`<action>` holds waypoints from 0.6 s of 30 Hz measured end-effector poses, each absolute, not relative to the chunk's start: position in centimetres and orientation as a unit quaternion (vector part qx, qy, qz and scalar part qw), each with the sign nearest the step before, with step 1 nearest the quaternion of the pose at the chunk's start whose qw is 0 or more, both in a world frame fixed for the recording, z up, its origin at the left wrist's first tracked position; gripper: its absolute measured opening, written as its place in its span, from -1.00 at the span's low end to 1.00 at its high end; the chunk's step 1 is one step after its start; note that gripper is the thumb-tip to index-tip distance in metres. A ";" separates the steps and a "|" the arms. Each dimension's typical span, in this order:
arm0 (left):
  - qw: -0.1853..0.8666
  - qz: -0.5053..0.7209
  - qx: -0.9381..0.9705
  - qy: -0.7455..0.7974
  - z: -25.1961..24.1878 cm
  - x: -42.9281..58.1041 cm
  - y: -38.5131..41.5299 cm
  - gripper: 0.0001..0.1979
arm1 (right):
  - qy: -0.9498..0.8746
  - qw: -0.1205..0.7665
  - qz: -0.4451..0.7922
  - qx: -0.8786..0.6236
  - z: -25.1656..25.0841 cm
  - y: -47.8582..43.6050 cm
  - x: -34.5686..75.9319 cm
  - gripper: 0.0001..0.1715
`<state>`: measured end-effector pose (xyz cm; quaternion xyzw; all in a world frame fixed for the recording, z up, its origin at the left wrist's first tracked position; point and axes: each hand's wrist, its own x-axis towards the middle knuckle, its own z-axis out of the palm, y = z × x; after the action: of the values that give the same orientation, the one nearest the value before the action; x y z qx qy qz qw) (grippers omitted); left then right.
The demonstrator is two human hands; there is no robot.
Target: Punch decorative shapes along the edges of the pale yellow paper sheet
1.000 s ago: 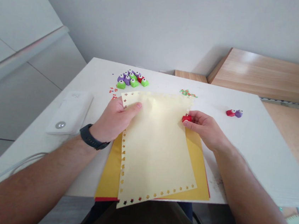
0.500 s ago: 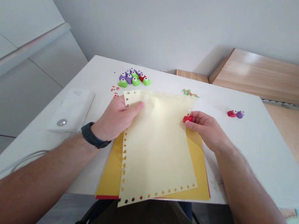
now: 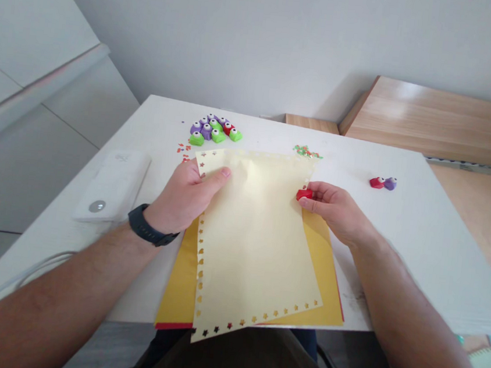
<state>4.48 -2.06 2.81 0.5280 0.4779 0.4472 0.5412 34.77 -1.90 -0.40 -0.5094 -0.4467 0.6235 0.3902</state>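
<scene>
A pale yellow sheet of paper (image 3: 257,244) has small star and other shapes cut along its left, bottom and upper edges. My left hand (image 3: 189,193) grips its upper left side, thumb on top and fingers beneath. At the sheet's upper right edge, my right hand (image 3: 335,208) is closed on a small red craft punch (image 3: 304,195), which sits at the paper's border. Part of the punch is covered by my fingers. Under the sheet lie darker yellow paper (image 3: 321,250) and a red edge of another sheet.
Several purple, green and red craft punches (image 3: 207,135) cluster at the back left, near red paper bits (image 3: 183,149). Green and orange confetti (image 3: 307,152) lies behind the sheet. Right of it stand a red punch (image 3: 376,182) and a purple one (image 3: 390,183). A white device (image 3: 114,185) lies left.
The view has shifted slightly, so everything sits a little further left. Both hands keep their hold on the sheet and the red punch; little else differs.
</scene>
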 end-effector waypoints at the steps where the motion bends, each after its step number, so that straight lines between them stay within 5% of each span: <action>1: 0.542 0.445 0.528 0.479 2.8 4.5 -2.1 -0.68 | -0.448 0.389 0.624 -0.509 -0.4 -1.9 34.8 -0.54; 18: 0.527 0.453 0.537 0.479 1.9 4.2 -1.9 -0.57 | -0.464 0.378 0.614 -0.515 -0.4 -2.0 34.8 -0.56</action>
<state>4.25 -1.89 1.92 0.5368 0.4792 0.4525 0.5267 34.85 -1.97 -0.41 -0.5146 -0.4636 0.6141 0.3782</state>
